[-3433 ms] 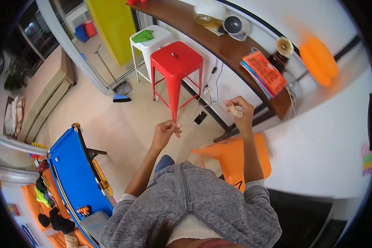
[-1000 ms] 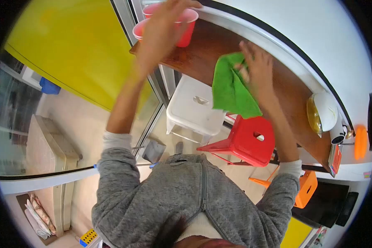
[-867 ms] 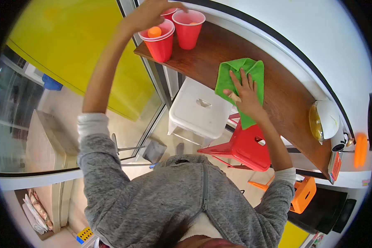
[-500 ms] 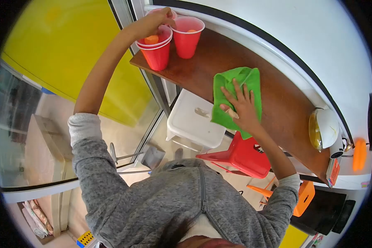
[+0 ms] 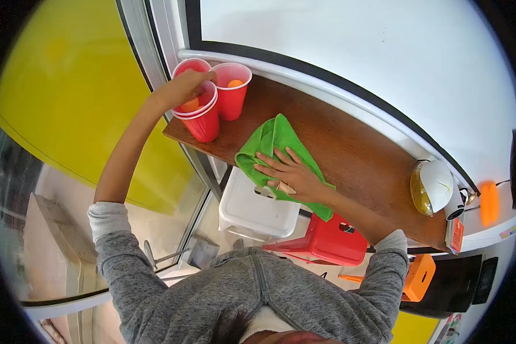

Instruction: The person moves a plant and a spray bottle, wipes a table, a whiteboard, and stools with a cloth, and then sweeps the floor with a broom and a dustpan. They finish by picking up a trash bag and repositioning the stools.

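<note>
My left hand (image 5: 190, 87) is closed on the rims of the red plastic cups grouped at the left end of the brown wooden shelf (image 5: 350, 155). The front cups (image 5: 203, 127) are stacked, with an orange ball (image 5: 190, 105) in the top one. Beside them, the right cup (image 5: 233, 103) holds another orange ball (image 5: 235, 83). Part of the back cup (image 5: 190, 66) is hidden behind my fingers. My right hand (image 5: 295, 179) lies flat, fingers spread, on a green cloth (image 5: 275, 137) that overhangs the shelf's front edge.
A white stool (image 5: 258, 212) and a red stool (image 5: 335, 241) stand below the shelf. A white-and-yellow rounded object (image 5: 433, 186) sits at the shelf's right end, near small boxes (image 5: 454, 235). A whiteboard (image 5: 350, 40) rises behind, and a glass door frame (image 5: 149, 51) borders the left.
My right hand has slid the green cloth left along the shelf, toward the cups, and the cloth has turned. My left hand stays at the cups. The camera view has shifted.
</note>
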`<state>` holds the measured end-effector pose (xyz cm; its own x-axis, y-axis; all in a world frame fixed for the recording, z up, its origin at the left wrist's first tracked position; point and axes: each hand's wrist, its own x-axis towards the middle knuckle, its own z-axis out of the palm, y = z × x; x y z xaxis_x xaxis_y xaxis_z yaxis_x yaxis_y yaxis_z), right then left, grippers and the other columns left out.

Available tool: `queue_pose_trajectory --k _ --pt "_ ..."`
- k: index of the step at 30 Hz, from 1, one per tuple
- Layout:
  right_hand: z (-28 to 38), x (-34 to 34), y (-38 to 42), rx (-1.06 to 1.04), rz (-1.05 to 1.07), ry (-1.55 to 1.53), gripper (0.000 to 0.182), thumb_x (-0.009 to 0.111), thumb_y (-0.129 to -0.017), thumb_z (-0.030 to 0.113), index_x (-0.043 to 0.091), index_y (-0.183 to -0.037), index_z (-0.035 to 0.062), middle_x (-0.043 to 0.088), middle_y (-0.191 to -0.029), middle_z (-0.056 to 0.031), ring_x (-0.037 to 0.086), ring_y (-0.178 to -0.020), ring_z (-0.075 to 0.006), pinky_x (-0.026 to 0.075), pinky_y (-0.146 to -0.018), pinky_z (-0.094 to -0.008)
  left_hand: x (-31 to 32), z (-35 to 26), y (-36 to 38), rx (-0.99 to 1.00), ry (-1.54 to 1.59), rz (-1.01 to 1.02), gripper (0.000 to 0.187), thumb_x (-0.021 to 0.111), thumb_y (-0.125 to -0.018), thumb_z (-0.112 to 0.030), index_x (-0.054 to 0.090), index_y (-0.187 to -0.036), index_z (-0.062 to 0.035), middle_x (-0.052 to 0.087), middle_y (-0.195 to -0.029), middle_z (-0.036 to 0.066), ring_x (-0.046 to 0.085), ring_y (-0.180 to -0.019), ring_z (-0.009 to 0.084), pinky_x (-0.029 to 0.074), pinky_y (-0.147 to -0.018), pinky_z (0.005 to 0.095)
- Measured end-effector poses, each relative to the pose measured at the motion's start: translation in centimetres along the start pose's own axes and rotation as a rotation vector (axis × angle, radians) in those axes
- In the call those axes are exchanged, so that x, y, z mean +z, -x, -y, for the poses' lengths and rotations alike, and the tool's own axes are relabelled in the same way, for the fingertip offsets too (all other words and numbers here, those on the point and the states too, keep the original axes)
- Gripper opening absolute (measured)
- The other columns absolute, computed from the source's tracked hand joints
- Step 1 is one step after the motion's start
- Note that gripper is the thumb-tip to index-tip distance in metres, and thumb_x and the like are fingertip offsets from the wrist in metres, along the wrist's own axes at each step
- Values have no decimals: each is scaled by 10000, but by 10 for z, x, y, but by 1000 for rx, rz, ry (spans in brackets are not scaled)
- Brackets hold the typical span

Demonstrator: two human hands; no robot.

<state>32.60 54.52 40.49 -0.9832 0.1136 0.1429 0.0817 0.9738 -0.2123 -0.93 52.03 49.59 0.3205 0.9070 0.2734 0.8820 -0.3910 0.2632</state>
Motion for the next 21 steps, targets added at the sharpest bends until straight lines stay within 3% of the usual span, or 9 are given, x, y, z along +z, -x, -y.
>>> queue_pose_trajectory --k 2,5,7,9,12,13,15,16,21 --pt "2 2 -2 -9 -65 -45 398 383 -855 314 378 -1228 175 268 -1334 -56 272 -1198 -339 88 -1007 -467 2 4 1 22 -54 2 300 480 -712 38 461 -1000 -44 547 -835 188 538 -782 310 430 -673 361" --pt "-22 1 1 60 -216 -720 324 419 -848 307 530 -1062 90 470 -1182 -71 400 -1120 -261 182 -985 -432 6 9 0 -10 29 4 282 479 -720 37 460 -985 -56 535 -882 193 517 -811 331 423 -683 371" --pt "-44 2 -22 200 -686 -1036 298 438 -843 280 581 -928 33 567 -1020 -62 480 -1008 -192 252 -950 -366 5 7 -3 -10 15 57 280 477 -716 42 462 -976 -61 527 -908 186 507 -824 325 413 -706 364" --pt "-61 -30 -61 469 -809 -1068 319 399 -846 265 571 -940 13 559 -1000 -72 472 -984 -182 292 -917 -333 2 2 -4 13 41 117 284 469 -713 50 464 -975 -60 532 -892 178 512 -815 310 409 -713 356" --pt "-101 -30 -117 362 -687 -1177 337 363 -833 264 579 -931 25 560 -988 -83 462 -991 -185 297 -907 -331 1 -1 0 148 92 94 260 462 -690 57 464 -928 -47 530 -849 153 521 -824 279 413 -715 345" --pt "-121 -17 -140 307 -493 -1326 366 347 -816 283 573 -970 39 551 -1011 -89 446 -1007 -181 300 -905 -324 0 -4 -3 188 91 75 255 462 -686 58 463 -918 -45 529 -842 149 522 -829 277 414 -718 344" --pt "-136 -16 -174 259 -247 -1308 445 461 -772 297 467 -1131 34 504 -1097 -85 415 -1061 -190 280 -928 -337 -5 -11 -6 26 128 188 244 453 -677 66 458 -896 -42 527 -856 139 515 -831 279 403 -711 358" --pt "-134 -8 -182 261 -168 -1297 448 466 -769 294 463 -1134 34 502 -1100 -85 415 -1062 -191 280 -928 -337 -2 -9 -5 66 123 176 251 452 -680 61 456 -911 -37 534 -857 151 522 -821 284 408 -706 354" --pt "-106 4 -199 257 -69 -1230 466 492 -758 283 444 -1149 35 493 -1112 -90 411 -1070 -195 279 -929 -340 -12 -18 -10 32 136 219 240 461 -696 40 447 -925 -29 541 -862 170 530 -802 299 413 -692 346"
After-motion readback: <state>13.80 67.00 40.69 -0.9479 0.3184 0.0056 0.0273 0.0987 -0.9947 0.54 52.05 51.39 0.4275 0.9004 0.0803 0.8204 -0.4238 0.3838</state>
